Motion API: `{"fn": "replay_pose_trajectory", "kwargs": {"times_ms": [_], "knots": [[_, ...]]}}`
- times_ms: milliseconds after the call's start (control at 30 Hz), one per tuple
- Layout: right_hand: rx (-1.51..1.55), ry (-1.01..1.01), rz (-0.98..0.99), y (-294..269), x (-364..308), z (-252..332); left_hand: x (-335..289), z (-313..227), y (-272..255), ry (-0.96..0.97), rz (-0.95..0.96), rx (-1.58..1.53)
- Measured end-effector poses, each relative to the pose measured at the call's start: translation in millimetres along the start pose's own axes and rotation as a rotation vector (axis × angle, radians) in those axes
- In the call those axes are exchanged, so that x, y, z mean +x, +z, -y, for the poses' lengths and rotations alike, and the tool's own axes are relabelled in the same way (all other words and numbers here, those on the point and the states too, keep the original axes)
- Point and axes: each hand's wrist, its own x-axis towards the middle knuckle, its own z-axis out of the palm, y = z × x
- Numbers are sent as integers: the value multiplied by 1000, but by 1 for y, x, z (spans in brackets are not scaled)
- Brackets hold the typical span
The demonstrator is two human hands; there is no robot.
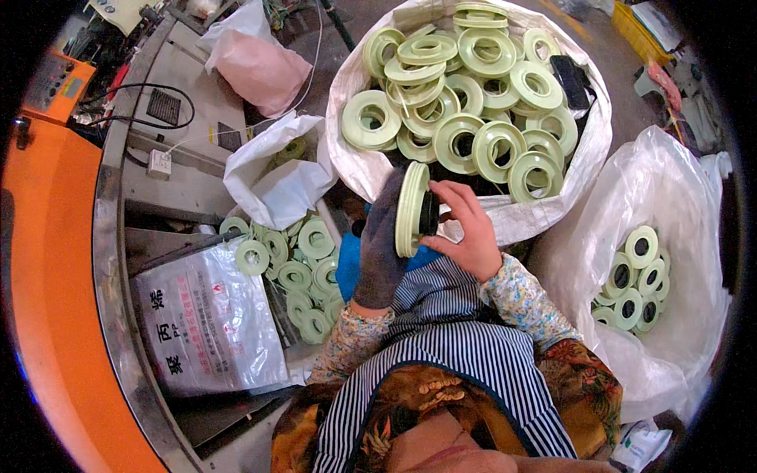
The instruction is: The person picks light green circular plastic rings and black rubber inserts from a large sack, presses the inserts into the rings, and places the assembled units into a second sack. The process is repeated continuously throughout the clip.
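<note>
Beyond the striped apron [465, 347], the gloved left hand [380, 260] holds the pale green rings [408, 211] on edge, seemingly so the right hand [475, 240] can grasp the black part [429, 211] facing it. The white sack [583, 162] gapes, keeping more rings [352, 122] reachable.

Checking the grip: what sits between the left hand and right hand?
In the head view, a pale green ring with a black part lies between the gloved left hand and the right hand.
</note>
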Motion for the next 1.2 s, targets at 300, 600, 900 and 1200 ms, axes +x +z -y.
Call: {"fn": "replay_pose_trajectory", "kwargs": {"times_ms": [300,600,900,1200], "knots": [[-311,-194,52,-9,2,13,-6,-28,-9,-735,52,-1517],[-295,-103,63,-7,-4,-1,-8,-31,-2,-706,58,-1132],[1068,713,9,-12,-18,-8,-44,21,33,-152,241,-433],[597,324,-540,-195,-93,-13,-35,28,34,-182,91,-269]]}}
